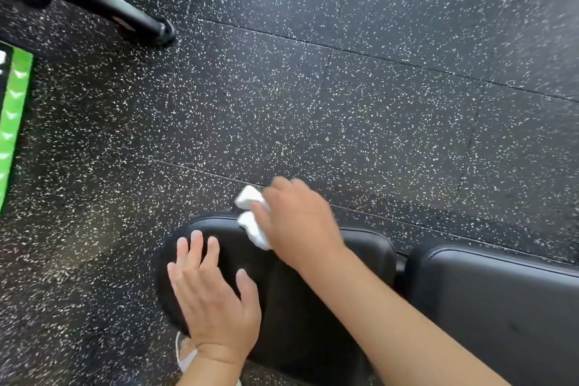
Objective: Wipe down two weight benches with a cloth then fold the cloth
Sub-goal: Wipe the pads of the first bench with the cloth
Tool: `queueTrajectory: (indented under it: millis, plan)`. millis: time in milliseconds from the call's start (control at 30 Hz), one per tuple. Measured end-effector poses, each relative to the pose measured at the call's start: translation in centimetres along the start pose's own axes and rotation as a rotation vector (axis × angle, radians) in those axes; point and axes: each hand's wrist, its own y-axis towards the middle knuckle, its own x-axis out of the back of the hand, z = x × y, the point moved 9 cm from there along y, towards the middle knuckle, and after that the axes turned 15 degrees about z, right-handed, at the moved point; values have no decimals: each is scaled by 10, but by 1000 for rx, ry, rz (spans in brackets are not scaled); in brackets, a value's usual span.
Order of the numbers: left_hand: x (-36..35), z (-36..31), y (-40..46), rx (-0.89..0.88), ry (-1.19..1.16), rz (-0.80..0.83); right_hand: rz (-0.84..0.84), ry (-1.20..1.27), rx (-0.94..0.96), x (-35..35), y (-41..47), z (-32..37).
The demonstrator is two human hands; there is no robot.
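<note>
Nearest the camera, the left hand [210,301] lies flat on the rounded end of the black seat pad [291,307] of a weight bench, fingers straight and slightly spread, holding nothing. Just beyond it, the right hand [296,222] has its fingers curled round a bunched white cloth [252,216] and presses it against the far edge of the same pad; part of the cloth sticks out past that edge over the floor. To the right of the seat pad, across a narrow gap, sits the bench's longer back pad [501,301], also black with a stitched border. Below the seat pad a bit of a pale shoe [185,354] shows beside the left wrist. Beyond the bench spreads black rubber floor tile [313,103] flecked with white. Far left of the bench runs a green strip [14,122], and at the far upper left a dark metal equipment leg [134,17] rests on the floor.
</note>
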Motion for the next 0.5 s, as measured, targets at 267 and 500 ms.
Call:
queueTrajectory:
  millis: [267, 500]
  plan:
    - [12, 3, -3, -17, -114, 63, -120, 36, 186, -3, 9, 46]
    - [8, 32, -56, -155, -39, 156, -71, -25, -22, 2, -26, -13]
